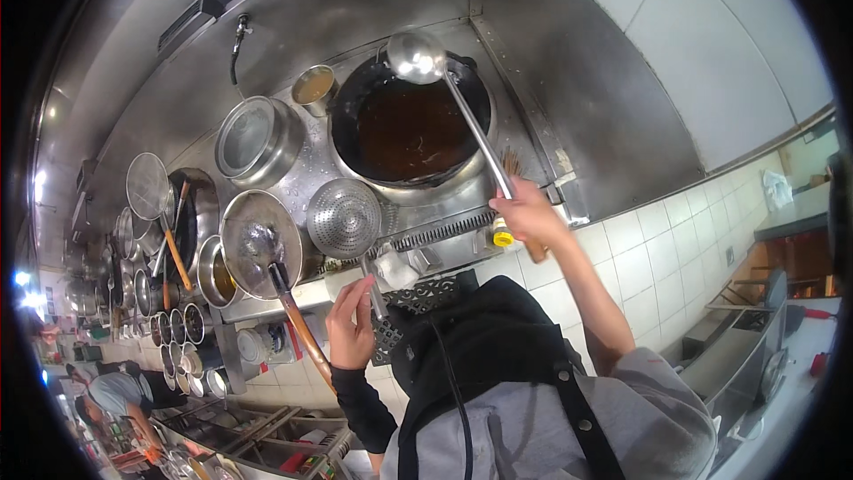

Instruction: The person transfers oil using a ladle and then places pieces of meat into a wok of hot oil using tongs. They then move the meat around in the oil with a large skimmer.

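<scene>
My right hand [533, 217] grips the handle of a steel ladle [416, 57]. The ladle's bowl is raised over the far rim of a black wok [343, 107], which holds dark brown liquid [413, 130]. Nearer to me, my left hand [351, 323] has its fingers extended, the tips close beside the handle of a perforated steel skimmer [344, 218]; whether they touch it is unclear. Left of the skimmer lies a round strainer [261, 243] with a wooden handle. A metal cup of cloudy liquid [314, 88] stands beside the wok.
A lidded steel pot [256, 140] stands below a wall tap [241, 27]. Further left are a mesh strainer [147, 185] and a steel pot of yellowish liquid [218, 272]. A yellow-capped bottle [503, 235] and a bamboo brush [512, 163] are near my right hand. A person [120, 393] bends at far left.
</scene>
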Demonstrator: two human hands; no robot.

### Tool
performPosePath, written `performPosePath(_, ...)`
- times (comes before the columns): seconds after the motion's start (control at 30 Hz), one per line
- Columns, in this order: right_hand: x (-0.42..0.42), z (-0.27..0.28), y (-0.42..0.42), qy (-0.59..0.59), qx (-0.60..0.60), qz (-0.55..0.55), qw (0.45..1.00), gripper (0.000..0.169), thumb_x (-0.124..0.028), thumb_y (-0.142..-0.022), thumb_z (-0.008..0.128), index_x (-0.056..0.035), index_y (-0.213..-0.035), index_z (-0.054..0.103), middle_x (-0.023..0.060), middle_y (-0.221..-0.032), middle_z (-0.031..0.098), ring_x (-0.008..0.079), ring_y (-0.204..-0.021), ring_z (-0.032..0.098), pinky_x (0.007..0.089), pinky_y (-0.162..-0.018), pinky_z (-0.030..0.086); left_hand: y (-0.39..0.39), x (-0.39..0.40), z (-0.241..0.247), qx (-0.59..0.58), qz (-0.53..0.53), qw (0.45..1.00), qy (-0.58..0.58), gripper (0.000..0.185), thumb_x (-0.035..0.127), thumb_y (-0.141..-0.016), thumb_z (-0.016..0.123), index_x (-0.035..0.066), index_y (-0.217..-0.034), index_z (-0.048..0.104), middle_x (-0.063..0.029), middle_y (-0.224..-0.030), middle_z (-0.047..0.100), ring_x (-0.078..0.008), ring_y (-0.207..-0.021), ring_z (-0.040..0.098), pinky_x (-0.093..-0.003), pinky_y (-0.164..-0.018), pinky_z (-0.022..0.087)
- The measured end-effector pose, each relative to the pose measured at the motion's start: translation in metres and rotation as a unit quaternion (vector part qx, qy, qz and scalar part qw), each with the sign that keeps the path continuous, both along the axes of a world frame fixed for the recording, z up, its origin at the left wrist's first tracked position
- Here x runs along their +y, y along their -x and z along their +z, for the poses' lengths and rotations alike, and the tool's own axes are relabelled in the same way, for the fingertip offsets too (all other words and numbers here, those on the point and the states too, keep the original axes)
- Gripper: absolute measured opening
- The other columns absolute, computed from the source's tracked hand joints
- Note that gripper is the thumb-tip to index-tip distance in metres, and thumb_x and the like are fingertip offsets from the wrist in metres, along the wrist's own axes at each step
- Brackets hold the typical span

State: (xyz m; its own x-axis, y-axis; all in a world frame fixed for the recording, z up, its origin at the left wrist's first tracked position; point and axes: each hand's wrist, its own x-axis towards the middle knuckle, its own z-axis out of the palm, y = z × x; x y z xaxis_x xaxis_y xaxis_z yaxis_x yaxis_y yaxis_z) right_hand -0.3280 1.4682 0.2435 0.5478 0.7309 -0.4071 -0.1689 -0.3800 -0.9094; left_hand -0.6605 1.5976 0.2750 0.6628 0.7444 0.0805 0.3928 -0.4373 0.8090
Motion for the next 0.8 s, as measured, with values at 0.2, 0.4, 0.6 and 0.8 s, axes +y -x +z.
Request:
performPosePath(0.2, -0.010, -0.006, -0.027, -0.097, 0.292, 0.027, 0.951, 0.012, -0.006, -0.094, 0.063, -0.0067, -0.094, 0.051, -0.0026, -0.060, 0.046, 0.0064, -0.040, 0.038, 0.0266, -0.034, 0.030, 0.005, 0.001, 0.012, 0.001, -0.002, 1.000, -0.011, 0.024, 0.004, -0.101, 0.053, -0.002, -0.121, 0.067, -0.0201, -0.113, 0.070, -0.0360, -0.105, 0.069, -0.0373, -0.092, 0.052)
performPosePath(0.4, -0.012, -0.060, 0.002, 0.052, -0.155, -0.072, 0.984, 0.013, -0.007, -0.091, 0.060, 0.0033, -0.096, 0.054, 0.0150, -0.064, 0.058, 0.0275, -0.053, 0.060, 0.0402, -0.047, 0.046, 0.019, 0.005, 0.006, -0.015, -0.003, 1.000, 0.016, 0.024, 0.004, -0.101, 0.056, -0.003, -0.120, 0.067, -0.0185, -0.113, 0.071, -0.0310, -0.106, 0.069, -0.0344, -0.093, 0.051)
performPosePath(0.6, -0.037, -0.112, -0.038, 0.146, -0.320, -0.145, 0.925, 0.020, -0.007, -0.088, 0.059, 0.0100, -0.099, 0.055, 0.0379, -0.084, 0.064, 0.0527, -0.085, 0.066, 0.0558, -0.072, 0.052, 0.044, -0.001, -0.019, 0.011, 0.040, 0.997, 0.061, 0.024, 0.002, -0.099, 0.058, -0.003, -0.120, 0.068, -0.0169, -0.112, 0.073, -0.0287, -0.105, 0.071, -0.0337, -0.091, 0.052)
performPosePath(0.8, -0.056, -0.212, -0.071, 0.210, -0.447, -0.126, 0.860, 0.028, -0.012, -0.089, 0.060, 0.0064, -0.109, 0.055, 0.0329, -0.089, 0.067, 0.0518, -0.089, 0.065, 0.0591, -0.080, 0.049, 0.035, -0.004, -0.007, 0.013, 0.016, 0.999, 0.038, 0.024, 0.002, -0.099, 0.058, -0.002, -0.120, 0.068, -0.0198, -0.108, 0.071, -0.0333, -0.099, 0.071, -0.0348, -0.083, 0.054)
